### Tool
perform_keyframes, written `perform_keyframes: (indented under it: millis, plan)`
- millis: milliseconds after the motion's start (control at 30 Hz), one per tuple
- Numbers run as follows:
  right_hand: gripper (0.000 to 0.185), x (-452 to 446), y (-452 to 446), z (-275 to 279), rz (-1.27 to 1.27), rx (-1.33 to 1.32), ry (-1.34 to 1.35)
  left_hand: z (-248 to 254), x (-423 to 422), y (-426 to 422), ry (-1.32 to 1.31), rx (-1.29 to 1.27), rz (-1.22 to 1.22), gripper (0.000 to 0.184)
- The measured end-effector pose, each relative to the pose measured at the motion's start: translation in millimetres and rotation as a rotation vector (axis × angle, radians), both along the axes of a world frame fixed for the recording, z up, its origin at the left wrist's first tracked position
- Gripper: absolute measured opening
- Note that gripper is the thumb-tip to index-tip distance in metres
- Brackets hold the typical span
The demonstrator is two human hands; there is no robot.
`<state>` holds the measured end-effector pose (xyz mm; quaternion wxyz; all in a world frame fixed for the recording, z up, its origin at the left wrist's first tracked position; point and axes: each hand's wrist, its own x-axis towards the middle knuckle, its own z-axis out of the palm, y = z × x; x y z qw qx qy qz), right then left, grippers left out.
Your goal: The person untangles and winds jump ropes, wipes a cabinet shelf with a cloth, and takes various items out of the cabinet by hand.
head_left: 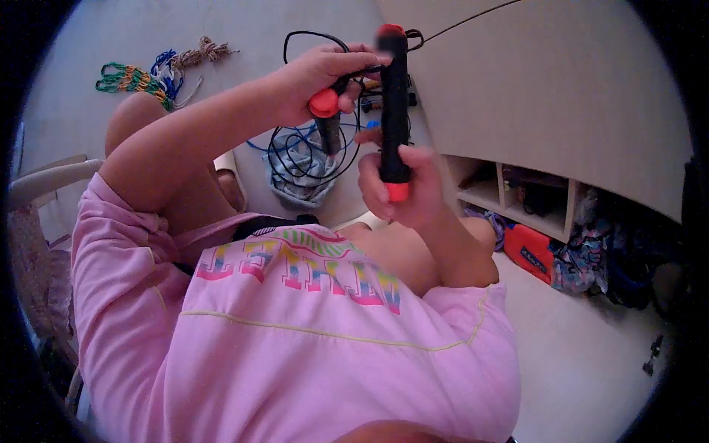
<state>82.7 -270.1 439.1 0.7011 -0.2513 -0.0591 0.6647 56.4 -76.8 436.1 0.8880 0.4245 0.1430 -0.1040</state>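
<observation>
A jump rope with black padded handles and orange-red ends is in my hands. My right hand [406, 181] grips the lower part of one handle [395, 111], which stands nearly upright. My left hand [329, 77] is closed around the other handle [325, 103] and part of the thin black cord [286, 46], its fingertips close to the top of the upright handle. Loose loops of cord hang below, in front of a grey cloth bundle [299, 170]. How far the left handle continues behind the fingers is partly hidden.
Green-yellow knotted rope [129, 77], a blue-white cord bundle [166, 70] and a brown rope bundle [207, 50] lie on the floor. A beige panel [546, 88] rises at right above shelf compartments [480, 193]. An orange-red item [526, 249] and patterned cloth [580, 258] sit beside them.
</observation>
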Motion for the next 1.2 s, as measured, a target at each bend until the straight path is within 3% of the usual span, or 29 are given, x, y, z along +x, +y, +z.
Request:
perform_keyframes:
  millis: [100, 200, 300, 367, 600, 800, 867, 967, 1200]
  plan:
    - [0.035, -13, 9, 5, -0.27, -0.353, -0.428, -1, -1, -3, -0.012, 0.053, 0.013, 0.029]
    - [0.033, -12, 6, -5, -0.322, -0.358, -0.511, -1, -1, -3, -0.024, 0.081, -0.01, 0.028]
    - [0.035, -16, 5, -10, -0.397, -0.506, -0.807, 0, -3, -6, -0.015, 0.156, -0.05, 0.028]
    - [0.034, -19, 6, -7, -0.385, -0.493, -0.817, -1, -5, -9, -0.013, 0.217, -0.105, 0.027]
    - [0.035, -28, 3, -3, -0.339, -0.471, -0.799, 0, -10, -10, 0.021, 0.045, -0.192, 0.025]
    - [0.041, -31, -2, 18, -0.274, -0.367, -0.408, -13, -11, -14, 0.068, -0.09, -0.351, 0.028]
    - [0.041, -33, -3, 19, -0.274, -0.373, -0.379, -11, -13, -17, 0.071, -0.099, -0.372, 0.036]
    - [0.041, -32, -4, 23, -0.26, -0.376, -0.317, -12, -14, -16, 0.013, -0.075, -0.399, 0.024]
    - [0.042, -27, -6, 23, -0.241, -0.378, -0.313, -17, -11, -16, 0.001, -0.097, -0.418, 0.024]
